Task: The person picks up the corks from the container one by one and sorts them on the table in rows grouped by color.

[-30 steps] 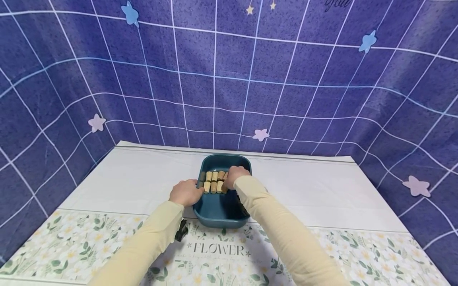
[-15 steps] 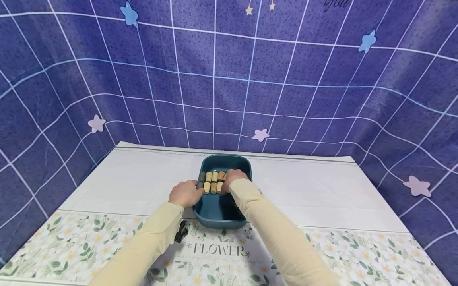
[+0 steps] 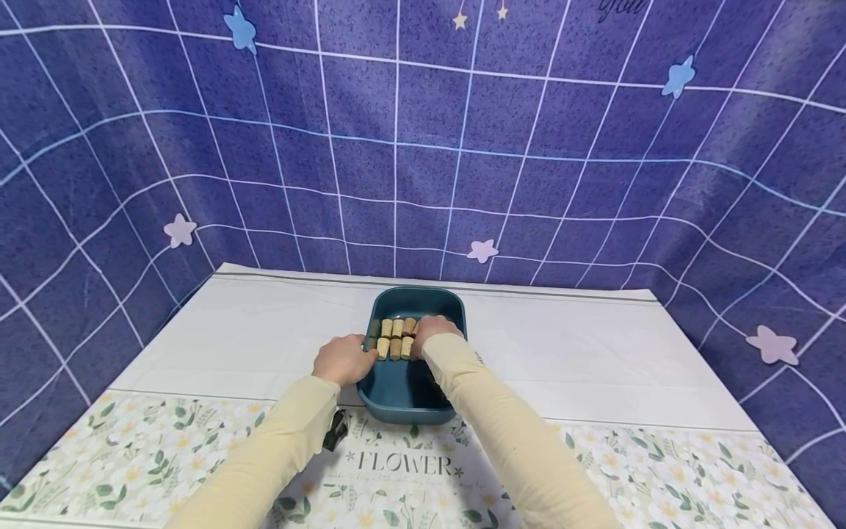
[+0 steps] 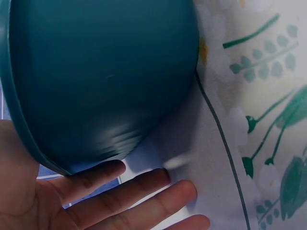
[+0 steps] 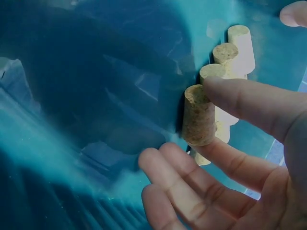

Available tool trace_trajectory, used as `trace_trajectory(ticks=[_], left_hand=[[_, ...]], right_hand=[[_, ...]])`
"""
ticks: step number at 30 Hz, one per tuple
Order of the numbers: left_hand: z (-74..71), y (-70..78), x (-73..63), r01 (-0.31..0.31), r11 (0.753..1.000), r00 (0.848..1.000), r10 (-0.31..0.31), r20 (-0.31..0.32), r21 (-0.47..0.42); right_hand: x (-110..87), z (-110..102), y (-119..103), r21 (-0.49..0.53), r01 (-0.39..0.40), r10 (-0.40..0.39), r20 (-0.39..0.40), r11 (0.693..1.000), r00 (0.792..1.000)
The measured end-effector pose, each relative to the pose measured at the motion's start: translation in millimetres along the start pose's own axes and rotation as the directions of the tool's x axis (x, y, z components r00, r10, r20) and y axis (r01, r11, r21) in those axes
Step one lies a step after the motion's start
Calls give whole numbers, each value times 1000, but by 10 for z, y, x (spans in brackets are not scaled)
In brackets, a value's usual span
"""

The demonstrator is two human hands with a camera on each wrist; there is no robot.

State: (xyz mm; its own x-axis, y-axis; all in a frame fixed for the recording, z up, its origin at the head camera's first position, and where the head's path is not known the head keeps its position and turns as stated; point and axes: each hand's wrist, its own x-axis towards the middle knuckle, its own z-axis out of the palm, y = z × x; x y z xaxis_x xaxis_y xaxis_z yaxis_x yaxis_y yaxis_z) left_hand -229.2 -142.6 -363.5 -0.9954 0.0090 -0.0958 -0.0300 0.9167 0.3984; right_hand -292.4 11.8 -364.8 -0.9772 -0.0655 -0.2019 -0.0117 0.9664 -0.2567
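A deep teal tub (image 3: 413, 413) holds tapered cork stoppers (image 3: 395, 349) lying side by side in two rows. At the tub's left wall, my left hand (image 3: 344, 360) grips the rim, thumb over the inside. Its fingers (image 4: 144, 187) spread along the outer wall in the left wrist view. Inside the tub, my right hand (image 3: 435, 332) is at the right end of the rows. The right wrist view has its thumb and forefinger pinching a brown cork stopper (image 5: 198, 122), at the end of the near row. Its other fingers are bent below the cork, and in the head view this hand hides the rows' right end.
The tub stands on a white cloth (image 3: 562, 353) with a floral printed front band (image 3: 661, 455). Behind and at both sides hangs a blue grid curtain (image 3: 423, 169) with star shapes. A black strap (image 3: 335, 430) shows under the left wrist.
My right hand has moved slightly left, covering the near row's end cork that showed earlier. The left hand keeps its place on the rim.
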Motion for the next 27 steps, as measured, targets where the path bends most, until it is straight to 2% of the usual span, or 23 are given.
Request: trace_trajectory(ticks=[12,27], left_hand=[[9,-4,8,-4,1000,1000,4,-5,4],[10,-6,12,0,1000,1000,0,4,-5]], right_hand=[[-76,-81,-26,-29,-3,4,24,1000,1000],[-135,-282,-6,-37,3,-3,9,999,1000]])
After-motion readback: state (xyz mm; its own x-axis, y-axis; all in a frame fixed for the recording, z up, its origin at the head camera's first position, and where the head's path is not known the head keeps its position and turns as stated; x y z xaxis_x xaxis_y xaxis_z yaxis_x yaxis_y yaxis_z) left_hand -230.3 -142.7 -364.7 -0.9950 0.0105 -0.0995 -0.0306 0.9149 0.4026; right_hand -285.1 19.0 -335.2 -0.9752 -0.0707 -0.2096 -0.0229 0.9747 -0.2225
